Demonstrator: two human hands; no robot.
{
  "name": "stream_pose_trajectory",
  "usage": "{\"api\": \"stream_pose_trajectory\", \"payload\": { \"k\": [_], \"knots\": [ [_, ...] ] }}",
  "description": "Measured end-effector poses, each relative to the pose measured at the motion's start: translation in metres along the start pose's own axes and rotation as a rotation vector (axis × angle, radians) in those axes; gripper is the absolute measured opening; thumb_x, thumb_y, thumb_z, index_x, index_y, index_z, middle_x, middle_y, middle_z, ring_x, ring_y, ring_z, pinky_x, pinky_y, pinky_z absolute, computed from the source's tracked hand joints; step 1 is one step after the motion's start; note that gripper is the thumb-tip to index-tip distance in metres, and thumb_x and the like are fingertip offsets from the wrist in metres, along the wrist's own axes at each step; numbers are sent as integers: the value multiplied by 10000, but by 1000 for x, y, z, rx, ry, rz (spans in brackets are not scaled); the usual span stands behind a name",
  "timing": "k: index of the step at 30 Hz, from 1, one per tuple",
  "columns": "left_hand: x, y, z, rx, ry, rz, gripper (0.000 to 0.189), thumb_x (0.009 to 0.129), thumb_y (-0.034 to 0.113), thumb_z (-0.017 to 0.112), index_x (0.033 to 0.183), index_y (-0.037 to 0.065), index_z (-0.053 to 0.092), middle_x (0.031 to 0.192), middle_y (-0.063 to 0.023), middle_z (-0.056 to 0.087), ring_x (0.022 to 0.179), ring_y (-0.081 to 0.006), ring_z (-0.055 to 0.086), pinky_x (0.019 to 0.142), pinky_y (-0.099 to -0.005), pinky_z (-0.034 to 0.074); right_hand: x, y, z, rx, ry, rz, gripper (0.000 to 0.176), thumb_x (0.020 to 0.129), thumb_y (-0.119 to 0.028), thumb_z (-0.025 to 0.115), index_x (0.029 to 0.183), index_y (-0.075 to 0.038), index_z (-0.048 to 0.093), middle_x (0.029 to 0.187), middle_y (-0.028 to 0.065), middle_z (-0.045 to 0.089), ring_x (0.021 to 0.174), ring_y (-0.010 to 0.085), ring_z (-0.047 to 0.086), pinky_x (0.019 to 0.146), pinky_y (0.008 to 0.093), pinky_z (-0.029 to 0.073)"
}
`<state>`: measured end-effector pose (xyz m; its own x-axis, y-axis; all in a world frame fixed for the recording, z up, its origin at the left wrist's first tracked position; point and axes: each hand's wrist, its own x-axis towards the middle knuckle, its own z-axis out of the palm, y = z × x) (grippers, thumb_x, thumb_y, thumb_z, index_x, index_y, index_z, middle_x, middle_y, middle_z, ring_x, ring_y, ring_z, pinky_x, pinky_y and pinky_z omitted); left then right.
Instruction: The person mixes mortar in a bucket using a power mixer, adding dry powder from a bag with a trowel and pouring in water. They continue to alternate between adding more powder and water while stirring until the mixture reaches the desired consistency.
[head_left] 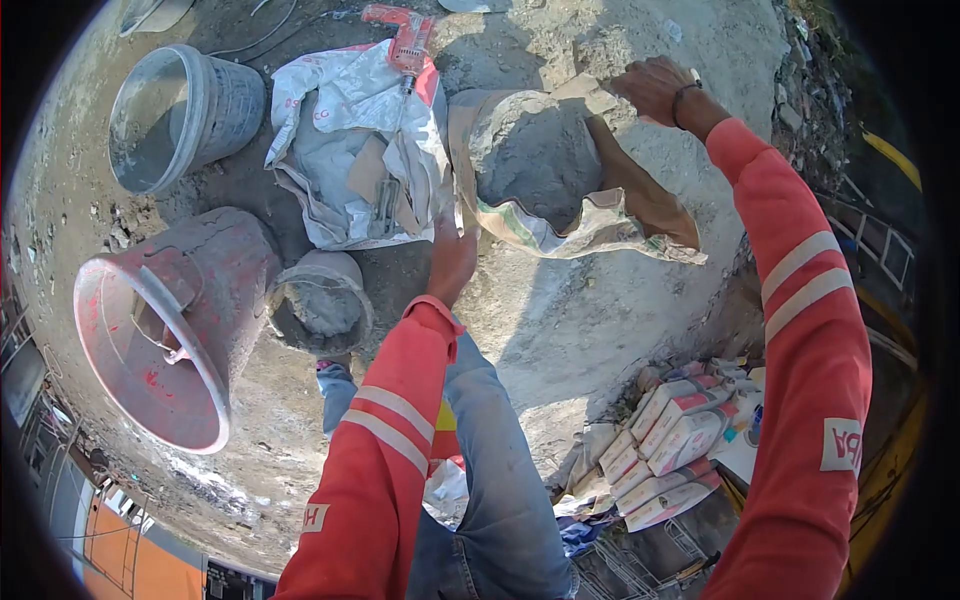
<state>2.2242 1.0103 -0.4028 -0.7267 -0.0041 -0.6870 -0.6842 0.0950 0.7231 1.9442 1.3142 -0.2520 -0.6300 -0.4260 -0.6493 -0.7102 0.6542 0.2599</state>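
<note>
An opened paper sack (pixel 540 235) of grey powder (pixel 535 150) lies on the ground before me, its mouth spread wide and its torn edge curled. My left hand (pixel 455 262) is closed at the sack's near left edge, fingers pointing away from me and partly hidden. At its far right corner, my right hand (pixel 655 92) is closed on the brown paper flap (pixel 588 97). Left of the powder lies a crumpled white sack (pixel 340 110), with a glass bottle (pixel 384 205) on it. A red drill (pixel 404 40) rests across its far edge.
A large reddish tub (pixel 225 290) and a pale bucket (pixel 225 110) lie tipped at left. A smaller bucket (pixel 345 270) of grey powder stands by my left forearm. Stacked filled bags (pixel 670 430) sit at lower right. Rubble (pixel 790 100) lines the right side.
</note>
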Motion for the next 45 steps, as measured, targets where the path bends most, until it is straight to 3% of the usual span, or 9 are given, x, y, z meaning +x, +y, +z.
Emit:
{"api": "stream_pose_trajectory", "payload": {
  "k": [5,9,11,12,14,18,31,39,45],
  "knots": [
    [11,-10,33,79,14,7,711,927,120,500,1599,50,280,1583,-188,330,1262,-312,543,911,-346,542,26,-8,73,118,74,-194,329,709,-243,754,1012,-144,673,1066,95,713,984,287,688,881,404,517],
    [5,6,35,-40,-1,-56,721,919,114,478,1605,50,267,1620,-177,253,1317,-306,496,957,-358,531,3,-48,97,224,-196,-172,225,726,-216,747,922,-115,700,940,116,727,904,311,701,829,411,547],
    [4,10,41,-130,52,-75,755,854,109,493,1568,-40,297,1473,-238,375,1307,-349,463,1114,-359,356,5,-80,204,601,858,-247,119,754,-179,721,845,-103,715,832,142,721,831,353,710,761,439,572],
    [4,10,43,-121,56,-79,755,854,109,493,1568,-40,297,1473,-238,375,1307,-349,463,1114,-359,356,6,-83,185,610,861,-247,119,754,-179,721,845,-103,715,832,142,721,831,353,710,761,439,572],
    [6,6,44,-121,56,-69,761,851,115,489,1574,-26,296,1469,-228,373,1312,-348,462,1114,-357,357,6,-89,122,275,22,-401,87,839,-173,660,888,-103,644,768,146,695,710,385,692,638,472,561],
    [11,-6,37,-114,-65,-93,770,908,96,468,1629,81,196,1630,-116,217,1287,-275,502,1007,-410,508,-9,-82,111,322,-74,-338,109,865,-145,626,955,-119,683,792,142,710,744,355,702,680,463,565],
    [-39,-4,0,-257,60,-123,686,958,85,510,1605,147,289,1572,-138,360,1336,-293,484,986,-435,508,-53,-48,76,464,-34,-311,379,782,-185,712,1160,-157,728,927,128,744,853,356,703,768,466,555],
    [-123,-42,-59,-104,311,-140,655,885,82,558,1515,5,400,1417,-235,485,1339,-345,476,1133,-409,366,-91,-24,43,440,-1,-249,459,723,-179,732,1174,-95,715,1032,142,734,896,368,691,793,458,557],
    [-180,-112,-133,269,332,20,667,923,113,610,1543,57,371,1469,-204,443,1294,-295,500,1011,-403,487,-113,-27,-30,508,102,-239,425,763,-168,691,1180,-89,718,874,118,719,790,354,683,729,469,543]
  ]
}}
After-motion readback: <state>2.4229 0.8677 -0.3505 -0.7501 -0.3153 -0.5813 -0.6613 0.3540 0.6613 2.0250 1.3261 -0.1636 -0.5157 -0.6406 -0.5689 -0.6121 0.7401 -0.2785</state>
